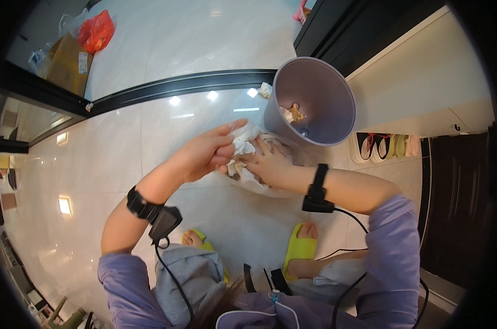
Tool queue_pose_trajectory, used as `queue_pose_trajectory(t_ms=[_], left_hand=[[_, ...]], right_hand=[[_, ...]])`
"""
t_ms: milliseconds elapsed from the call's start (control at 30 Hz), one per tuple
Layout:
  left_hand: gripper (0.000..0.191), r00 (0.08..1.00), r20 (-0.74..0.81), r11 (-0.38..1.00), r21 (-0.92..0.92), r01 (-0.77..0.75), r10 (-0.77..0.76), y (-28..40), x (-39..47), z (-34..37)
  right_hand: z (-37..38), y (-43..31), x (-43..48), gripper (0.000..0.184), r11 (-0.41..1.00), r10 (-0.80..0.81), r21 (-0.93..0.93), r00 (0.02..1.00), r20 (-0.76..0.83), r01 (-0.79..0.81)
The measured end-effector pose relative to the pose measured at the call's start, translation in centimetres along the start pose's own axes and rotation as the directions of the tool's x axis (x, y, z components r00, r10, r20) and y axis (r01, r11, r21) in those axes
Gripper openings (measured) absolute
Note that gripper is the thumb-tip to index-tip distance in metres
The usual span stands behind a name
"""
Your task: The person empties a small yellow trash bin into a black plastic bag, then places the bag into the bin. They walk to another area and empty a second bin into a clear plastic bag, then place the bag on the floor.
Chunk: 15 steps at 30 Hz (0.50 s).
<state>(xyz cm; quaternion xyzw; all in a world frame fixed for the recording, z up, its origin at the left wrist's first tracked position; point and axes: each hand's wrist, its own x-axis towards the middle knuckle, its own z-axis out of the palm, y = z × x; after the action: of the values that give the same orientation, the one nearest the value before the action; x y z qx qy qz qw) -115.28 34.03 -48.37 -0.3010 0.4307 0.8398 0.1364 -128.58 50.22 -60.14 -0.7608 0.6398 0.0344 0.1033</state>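
Observation:
My left hand [209,152] holds the edge of a translucent plastic bag [269,191] at its left side, close to some crumpled white tissues [243,144]. The bag rests on the tiled floor, filled with used tissues and other refuse. With fingers spread, my right hand [273,164] presses on the tissues at the bag's top. Just beyond the bag stands a grey-purple plastic bin [314,98], its mouth tilted into view, with a few crumpled, brownish-stained scraps [293,113] at the bottom.
A crumpled tissue [265,90] lies by the bin, near a black floor track [182,84]. Past the track are a cardboard box [69,66] and a red plastic bag [97,32]. Slippers [392,146] stand under the white cabinet [421,82] on the right.

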Motion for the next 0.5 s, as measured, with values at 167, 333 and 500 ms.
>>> queue_pose_trajectory(t_ms=[167, 333, 500], left_hand=[[0.048, 0.999, -0.050, 0.999, -0.044, -0.019, 0.017, 0.2, -1.8, -2.0], [0.046, 0.974, -0.201, 0.963, -0.221, -0.154, 0.109, 0.1, -4.0, -5.8], [0.045, 0.943, -0.294, 0.919, -0.309, -0.247, 0.154, -0.1, -4.3, -7.5]], right_hand=[[0.1, 0.8, 2.3, 0.053, 0.993, -0.095, 0.059, 0.994, -0.056, 0.099], [-7.0, 2.7, 0.6, 0.047, 0.822, -0.163, 0.535, 0.981, -0.104, 0.193], [-10.2, 8.2, -5.7, 0.062, 0.976, 0.183, 0.184, 0.900, -0.396, -0.118]])
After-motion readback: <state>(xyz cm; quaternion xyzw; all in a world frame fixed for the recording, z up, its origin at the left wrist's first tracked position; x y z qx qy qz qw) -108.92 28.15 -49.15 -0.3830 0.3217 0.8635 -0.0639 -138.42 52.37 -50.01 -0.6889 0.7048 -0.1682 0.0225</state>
